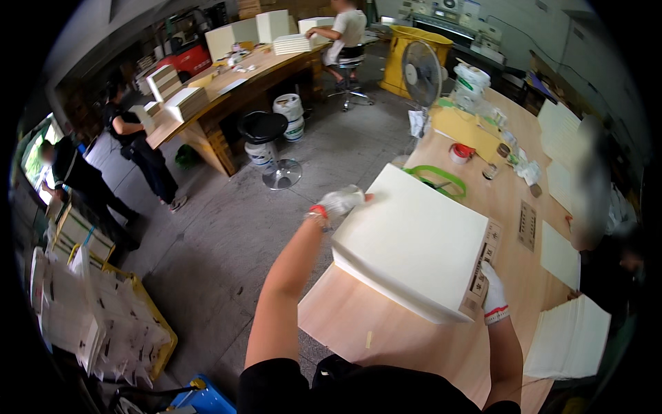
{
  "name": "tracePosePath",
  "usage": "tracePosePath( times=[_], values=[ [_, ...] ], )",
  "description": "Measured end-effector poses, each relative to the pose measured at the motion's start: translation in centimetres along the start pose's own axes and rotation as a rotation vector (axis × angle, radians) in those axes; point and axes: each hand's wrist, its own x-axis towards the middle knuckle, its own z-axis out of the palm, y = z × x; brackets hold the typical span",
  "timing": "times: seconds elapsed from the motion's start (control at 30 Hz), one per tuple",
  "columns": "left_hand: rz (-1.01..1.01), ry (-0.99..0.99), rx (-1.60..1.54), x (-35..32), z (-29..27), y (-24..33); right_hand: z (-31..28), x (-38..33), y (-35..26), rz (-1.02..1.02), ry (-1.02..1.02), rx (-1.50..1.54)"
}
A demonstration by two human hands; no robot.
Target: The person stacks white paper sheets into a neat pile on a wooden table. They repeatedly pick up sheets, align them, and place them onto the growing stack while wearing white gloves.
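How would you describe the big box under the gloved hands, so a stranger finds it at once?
On the near wooden table lies a large, flat cream box, held between the left hand and right hand. Unlike the thin white sheets nearby, it is thick.

Bare worktop lies open before me, under the near edge of the cream box. Beyond the box a green tape ring and a red-rimmed roll crowd the way. On my right, a stack of white sheets blocks passage.
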Motion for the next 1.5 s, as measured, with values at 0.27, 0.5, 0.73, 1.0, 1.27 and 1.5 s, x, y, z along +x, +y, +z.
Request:
tracePosePath(
  times=[0.27,0.5,0.73,1.0,1.27,1.5],
  values=[
    [-0.105,-0.233,-0.764,-8.5,0.2,-2.2,-0.1,-0.5,0.2,0.046,0.022,0.043],
    [-0.207,-0.11,-0.655,-7.6,0.5,-4.2,0.6,-0.9,0.0,0.039,0.008,0.086],
    [-0.058,-0.076,-0.758,-7.4,1.0,-5.4,1.0,-0.8,-0.1,0.03,0.019,0.037],
    [-0.097,-0.101,-0.72,-6.5,0.4,-6.7,0.2,0.0,0.8,0.013,0.036,0.007],
    [-0.06,-0.179,-0.817,-6.0,0.2,-7.2,-1.2,1.9,1.9,-0.002,0.07,-0.15],
    [-0.031,-0.096,-0.768,-5.2,-0.1,-9.0,1.1,-2.1,-1.4,0.01,0.02,-0.325]
  ],
)
